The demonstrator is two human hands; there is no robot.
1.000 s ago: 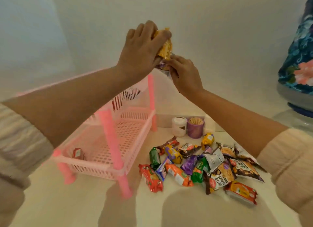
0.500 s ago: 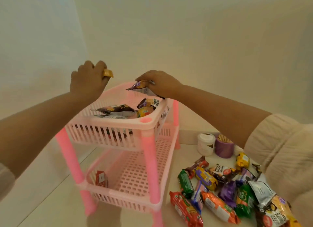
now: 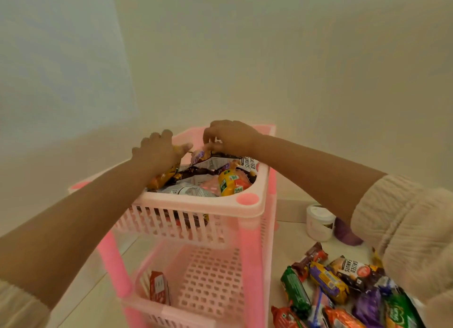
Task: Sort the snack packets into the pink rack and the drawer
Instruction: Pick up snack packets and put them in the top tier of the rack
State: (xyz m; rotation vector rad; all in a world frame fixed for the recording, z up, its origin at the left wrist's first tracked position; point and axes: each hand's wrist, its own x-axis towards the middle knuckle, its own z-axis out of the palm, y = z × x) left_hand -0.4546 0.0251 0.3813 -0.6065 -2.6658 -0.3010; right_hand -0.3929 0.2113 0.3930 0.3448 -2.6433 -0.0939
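The pink rack [image 3: 203, 201] has two tiers, and its top basket holds several snack packets, among them a yellow nutri packet [image 3: 229, 184] and a salted-peanuts packet [image 3: 250, 164]. My left hand [image 3: 158, 150] reaches into the basket's left side, closed over a yellow-orange packet [image 3: 161, 178] that touches the others. My right hand [image 3: 231, 136] hovers over the far rim, its fingertips pinching a small purple-and-orange packet [image 3: 199, 156] just above the heap. A red packet [image 3: 159, 288] stands alone in the lower tier. No drawer is in view.
A pile of loose snack packets [image 3: 343, 291] lies on the pale surface at lower right. Behind it stand a white jar [image 3: 318, 222] and a purple cup [image 3: 345, 233], close to the wall. Plain walls enclose the rack on two sides.
Both hands have come down from above the rack into its top basket, each with its packet. The view has tilted down and closer to the rack.
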